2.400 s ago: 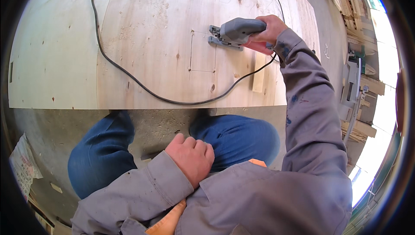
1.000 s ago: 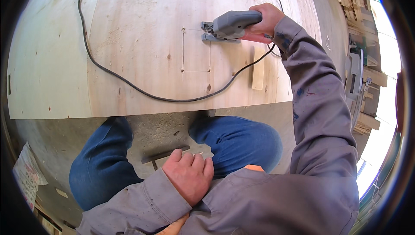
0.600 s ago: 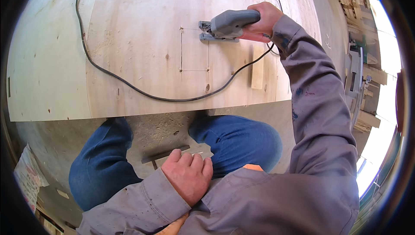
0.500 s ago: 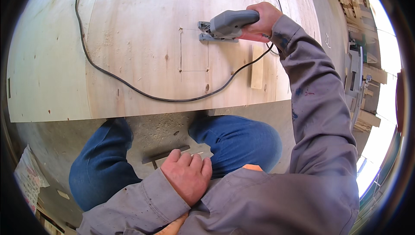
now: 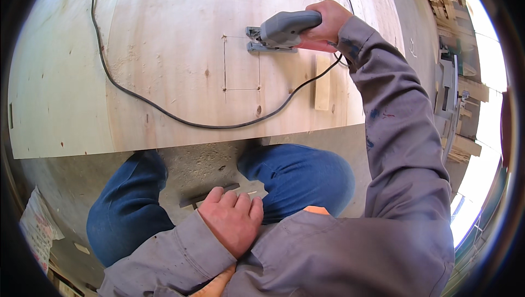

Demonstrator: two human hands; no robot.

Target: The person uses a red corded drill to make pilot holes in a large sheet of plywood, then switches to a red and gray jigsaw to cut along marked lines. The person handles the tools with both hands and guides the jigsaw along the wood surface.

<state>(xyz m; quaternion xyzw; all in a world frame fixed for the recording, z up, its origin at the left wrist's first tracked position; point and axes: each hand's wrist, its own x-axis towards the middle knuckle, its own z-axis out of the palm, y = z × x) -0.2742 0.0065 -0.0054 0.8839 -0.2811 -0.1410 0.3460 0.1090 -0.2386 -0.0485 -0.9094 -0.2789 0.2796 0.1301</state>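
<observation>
My right hand (image 5: 330, 19) is closed around the handle of a grey and red jigsaw (image 5: 284, 28). The saw's base plate rests on a large pale plywood board (image 5: 175, 73), its front end over the right side of a rectangle outline (image 5: 241, 64). Dark holes or marks sit at the outline's corners. The blade is hidden. My left hand (image 5: 232, 221) lies low in front of my body, back of the hand up and fingers curled in. Its palm is hidden, and no object shows in it.
A black power cord (image 5: 180, 119) loops across the board, below the outline and up its left side. Right of the outline lies a small wooden strip (image 5: 322, 83). My knees (image 5: 306, 179) are below the board's near edge. Stacked timber (image 5: 432, 1) stands at the far right.
The board, cord, saw and left hand all sit slightly farther left in the picture. Relative to the outline, the saw has barely moved. Both hands keep their pose.
</observation>
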